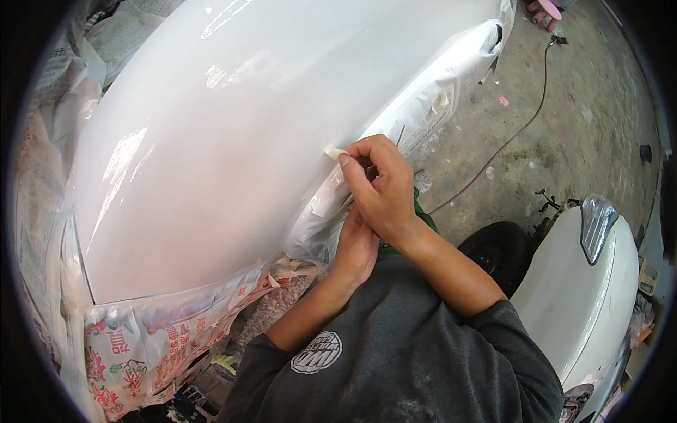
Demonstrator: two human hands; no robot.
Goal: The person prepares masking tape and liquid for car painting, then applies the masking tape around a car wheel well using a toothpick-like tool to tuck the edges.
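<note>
A large glossy white painted panel (211,162) of a vehicle fills the left and middle of the view. Its right edge is wrapped in masking paper (423,84) with tape on it. My right hand (381,180) is at that edge, thumb and forefinger pinched on a small cream strip of masking tape (336,154). The strip's free end points toward the panel. Just below, my left hand (355,250) sits against the right wrist. Its fingers are hidden behind the right hand, so what they do does not show.
Newspaper and printed plastic sheeting (155,345) cover the areas left of and below the panel. A white scooter (578,303) with a dark wheel (497,254) stands at the lower right. Along the concrete floor (479,134) runs a thin hose (518,130), near a pink stool (547,10).
</note>
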